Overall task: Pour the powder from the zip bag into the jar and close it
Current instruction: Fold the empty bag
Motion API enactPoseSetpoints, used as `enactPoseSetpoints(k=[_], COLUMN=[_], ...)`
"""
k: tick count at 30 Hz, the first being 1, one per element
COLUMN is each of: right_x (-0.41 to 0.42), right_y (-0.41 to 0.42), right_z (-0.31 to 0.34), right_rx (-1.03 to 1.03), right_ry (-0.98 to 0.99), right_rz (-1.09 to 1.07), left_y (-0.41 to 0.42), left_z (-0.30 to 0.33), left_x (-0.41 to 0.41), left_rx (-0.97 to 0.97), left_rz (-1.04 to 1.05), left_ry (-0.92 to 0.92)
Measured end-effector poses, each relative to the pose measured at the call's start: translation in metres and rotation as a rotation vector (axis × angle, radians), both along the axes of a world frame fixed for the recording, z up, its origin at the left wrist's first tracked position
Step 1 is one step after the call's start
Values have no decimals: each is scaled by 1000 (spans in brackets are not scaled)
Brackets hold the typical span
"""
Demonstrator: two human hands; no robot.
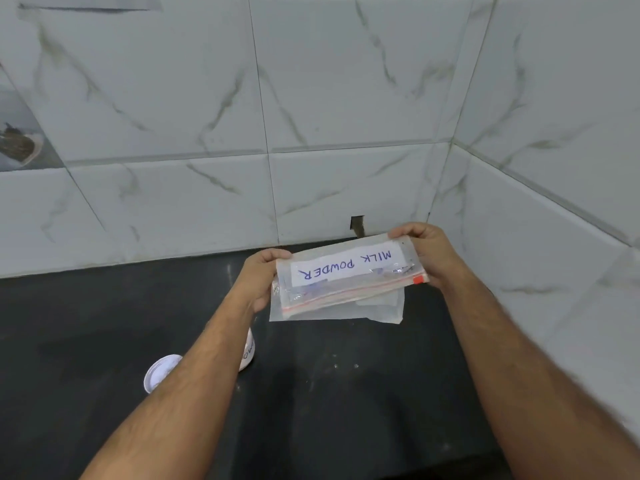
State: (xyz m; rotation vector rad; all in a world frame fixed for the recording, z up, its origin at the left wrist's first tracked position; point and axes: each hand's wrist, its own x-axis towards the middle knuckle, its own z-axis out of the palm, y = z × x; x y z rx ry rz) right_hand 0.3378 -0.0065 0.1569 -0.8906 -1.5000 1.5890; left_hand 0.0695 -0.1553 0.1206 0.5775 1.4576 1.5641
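The bag, labelled "MILK POWDER" upside down, is hanging above the dark desk, near the tiled wall. The left hand is gripping its left edge and the right hand is gripping its right edge. The jar is peeking out from under the left forearm, with the lid lying just beside it.

Both hands hold zip bag above dark counter; left hand grips one end, right hand the other. Label reads MILK POWDER, upside down. Under left forearm: jar, mostly hidden; white lid beside it, on counter.
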Motion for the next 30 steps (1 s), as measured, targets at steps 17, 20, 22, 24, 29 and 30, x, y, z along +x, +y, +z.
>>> enactPoseSetpoints(k=[17,20,22,24,29,30], right_x=[69,92,107,124,182,194], right_y=[-120,-137,-146,-152,-177,-183], right_z=[-40,-49,-54,-59,-86,-94], right_rx=[13,-46,-118,-228,-544,-570], right_ry=[-180,-171,-143,-67,0,-47], right_rz=[-392,-446,-432,-425,-237,-196], left_y=[-43,-54,-58,-61,-61,-62], left_z=[-61,-66,-69,-70,-78,-80], left_x=[55,79,95,113,159,170], left_rx=[-316,-325,-321,-317,-302,-302], left_rz=[-555,-654,-668,-672,-682,-682], left_ry=[-498,-358,-304,-279,-246,-237])
